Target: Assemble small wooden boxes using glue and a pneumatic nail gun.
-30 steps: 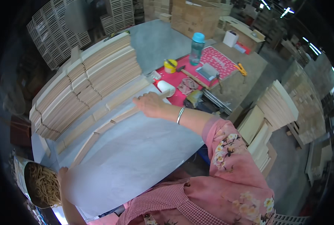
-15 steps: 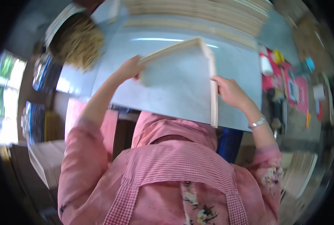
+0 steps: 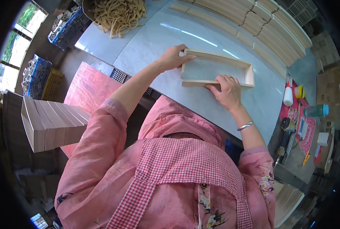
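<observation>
Wooden rectangular open frame point(image 3: 215, 68) now lies flat on my grey desk point(image 3: 147, 49), no longer lifted; left hand point(image 3: 173, 57) and right hand point(image 3: 227, 91) press its sides, fingers extended.

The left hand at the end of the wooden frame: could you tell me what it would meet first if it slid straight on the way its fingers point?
The left hand already touches the wooden frame; its fingers point along the short end rail.
</observation>
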Motion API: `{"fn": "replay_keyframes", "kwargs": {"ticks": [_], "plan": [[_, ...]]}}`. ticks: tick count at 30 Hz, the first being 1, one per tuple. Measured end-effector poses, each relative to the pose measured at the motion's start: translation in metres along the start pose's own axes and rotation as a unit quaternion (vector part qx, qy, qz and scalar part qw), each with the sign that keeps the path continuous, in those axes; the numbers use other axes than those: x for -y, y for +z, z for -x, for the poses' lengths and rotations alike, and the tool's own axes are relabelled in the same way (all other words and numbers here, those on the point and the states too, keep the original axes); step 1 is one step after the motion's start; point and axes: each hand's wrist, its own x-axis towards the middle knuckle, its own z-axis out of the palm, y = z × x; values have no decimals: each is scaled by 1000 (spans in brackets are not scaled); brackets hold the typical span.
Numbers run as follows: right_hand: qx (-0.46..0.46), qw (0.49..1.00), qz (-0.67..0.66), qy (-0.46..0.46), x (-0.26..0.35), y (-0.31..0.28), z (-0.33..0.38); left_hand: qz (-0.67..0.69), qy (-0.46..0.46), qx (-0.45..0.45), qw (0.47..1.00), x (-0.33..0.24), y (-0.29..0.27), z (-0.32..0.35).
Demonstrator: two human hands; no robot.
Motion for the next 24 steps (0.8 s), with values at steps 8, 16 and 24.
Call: {"fn": "replay_keyframes", "kwargs": {"ticks": [8, 16, 24], "plan": [[-24, 999, 29, 0, 3, 1, -3, 88, 56, 28, 994, 13, 6, 30], [-19, 999, 32, 9, 2, 2, -5, -23, 186, 34, 982, 31, 12, 38], [-25, 999, -2, -20, 14, 0, -13, -28, 153, 37, 987, 26, 10, 37]]}}
